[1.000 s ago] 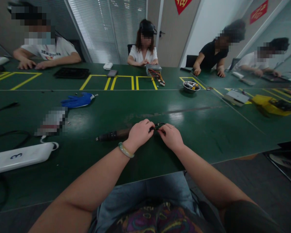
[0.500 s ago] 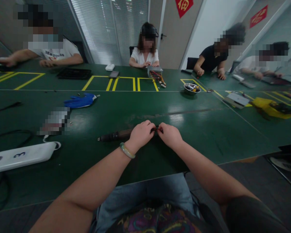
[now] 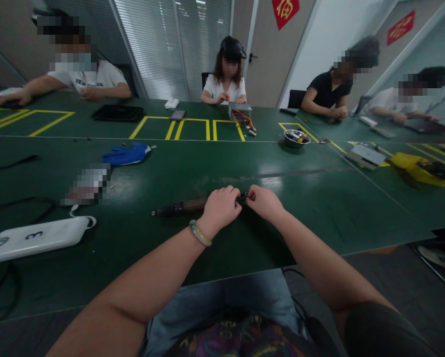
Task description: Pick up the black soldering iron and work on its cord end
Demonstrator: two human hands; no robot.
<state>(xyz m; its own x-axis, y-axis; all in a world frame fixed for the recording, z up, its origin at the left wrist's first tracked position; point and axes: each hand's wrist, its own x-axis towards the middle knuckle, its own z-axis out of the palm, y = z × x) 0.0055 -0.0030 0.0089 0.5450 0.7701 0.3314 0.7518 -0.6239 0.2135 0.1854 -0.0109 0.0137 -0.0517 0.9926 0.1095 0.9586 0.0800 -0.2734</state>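
An electric screwdriver point(image 3: 187, 206) with a brown and black body lies across the green table point(image 3: 304, 198), its bit end pointing left. My left hand point(image 3: 222, 210), with a bangle at the wrist, is closed around its rear part, and the fingers hide that section. Just to the right, my right hand point(image 3: 264, 203) is closed in a pinch on a thin dark piece point(image 3: 243, 196) at the tool's rear end. Whether this is a cord or a connector I cannot tell. A small gap separates the fingertips of both hands.
At left lie a white power bank point(image 3: 36, 239), a phone point(image 3: 88, 183) cabled to it, and a blue glove point(image 3: 126, 154). Farther back are a metal bowl point(image 3: 297, 139) of small parts and a grey box with wires point(image 3: 240, 110). Several people sit across the table.
My hands have drawn slightly apart, the right moving right, so more of the thin dark piece shows between them. A co-worker at the back centre has lifted a small orange thing.
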